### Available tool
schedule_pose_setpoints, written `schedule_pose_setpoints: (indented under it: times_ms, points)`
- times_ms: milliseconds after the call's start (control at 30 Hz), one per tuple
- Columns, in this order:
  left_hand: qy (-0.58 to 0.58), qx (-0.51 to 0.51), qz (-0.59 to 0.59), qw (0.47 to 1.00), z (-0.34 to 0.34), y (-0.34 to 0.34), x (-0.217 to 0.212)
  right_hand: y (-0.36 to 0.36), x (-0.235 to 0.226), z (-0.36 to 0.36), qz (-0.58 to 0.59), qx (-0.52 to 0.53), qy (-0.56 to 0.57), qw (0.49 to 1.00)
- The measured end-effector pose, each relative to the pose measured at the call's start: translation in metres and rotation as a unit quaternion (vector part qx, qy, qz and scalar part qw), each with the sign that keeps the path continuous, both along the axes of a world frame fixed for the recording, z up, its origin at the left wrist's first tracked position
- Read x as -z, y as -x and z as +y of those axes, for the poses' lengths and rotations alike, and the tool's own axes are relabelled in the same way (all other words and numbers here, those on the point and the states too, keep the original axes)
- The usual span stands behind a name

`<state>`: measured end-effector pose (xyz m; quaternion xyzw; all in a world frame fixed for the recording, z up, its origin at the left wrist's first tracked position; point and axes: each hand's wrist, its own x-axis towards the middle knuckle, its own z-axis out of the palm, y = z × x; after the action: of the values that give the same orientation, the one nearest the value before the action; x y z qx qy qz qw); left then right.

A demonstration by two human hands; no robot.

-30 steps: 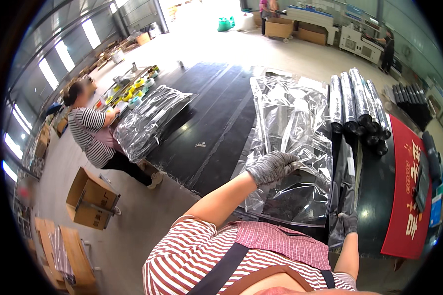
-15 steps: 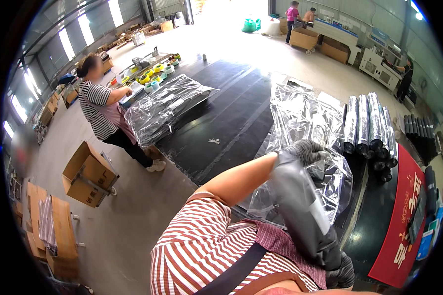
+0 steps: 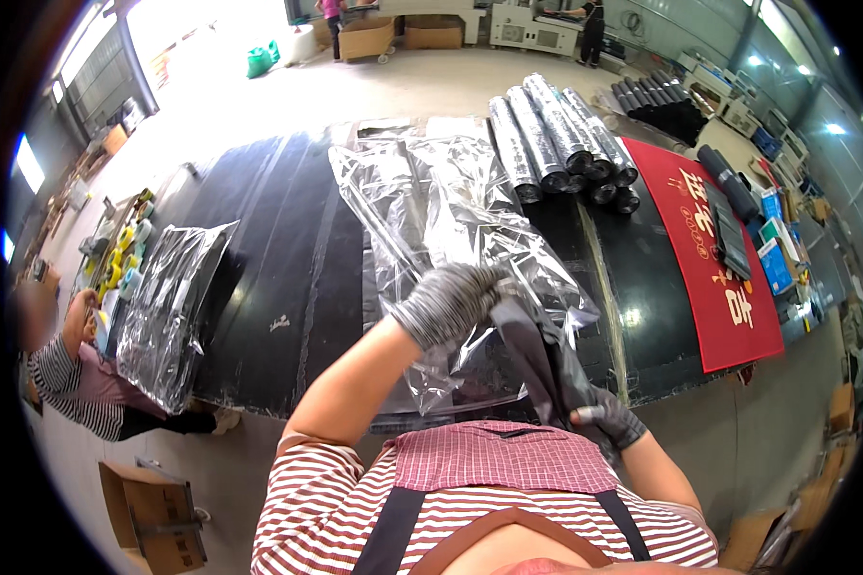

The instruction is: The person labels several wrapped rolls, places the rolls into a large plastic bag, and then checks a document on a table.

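Note:
Across the front of my body hangs a long folded piece of dark, limp sheet material (image 3: 535,359). My left hand (image 3: 446,305), in a grey striped glove, is closed on its upper end above the table edge. Lower down on the right, my right hand (image 3: 612,419), gloved too with a bare thumb tip, is closed round its lower part. Clear plastic bags (image 3: 465,196) lie crumpled on the black table (image 3: 268,278) just beyond my left hand, and part of the plastic is hidden behind the dark sheet.
Plastic-wrapped black rolls (image 3: 551,139) are stacked at the table's far right, beside a red mat (image 3: 705,259) with a dark tray-like item on it. At left, a co-worker (image 3: 77,374) stands by another wrapped bundle (image 3: 173,311) and tape rolls (image 3: 128,254). A cardboard box (image 3: 153,517) stands on the floor.
My view has swung to the right, toward the table. The dark sheet now hangs in front of me between both hands, and my right hand has come up from the lower edge.

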<state>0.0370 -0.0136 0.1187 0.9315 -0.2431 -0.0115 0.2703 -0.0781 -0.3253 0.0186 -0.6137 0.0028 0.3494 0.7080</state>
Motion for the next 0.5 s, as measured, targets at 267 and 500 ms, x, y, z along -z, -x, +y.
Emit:
schedule_pose_setpoints:
  times_ms: [267,500]
  points:
    - [0.021,0.064,-0.031,0.997,-0.018,0.016,0.020,-0.167,0.017,0.115,-0.283,0.119,-0.038,0.951]
    - [0.065,0.059,0.038,0.995,-0.019,0.014,0.056,-0.287,0.066,0.141,-0.426,0.200,0.175,0.865]
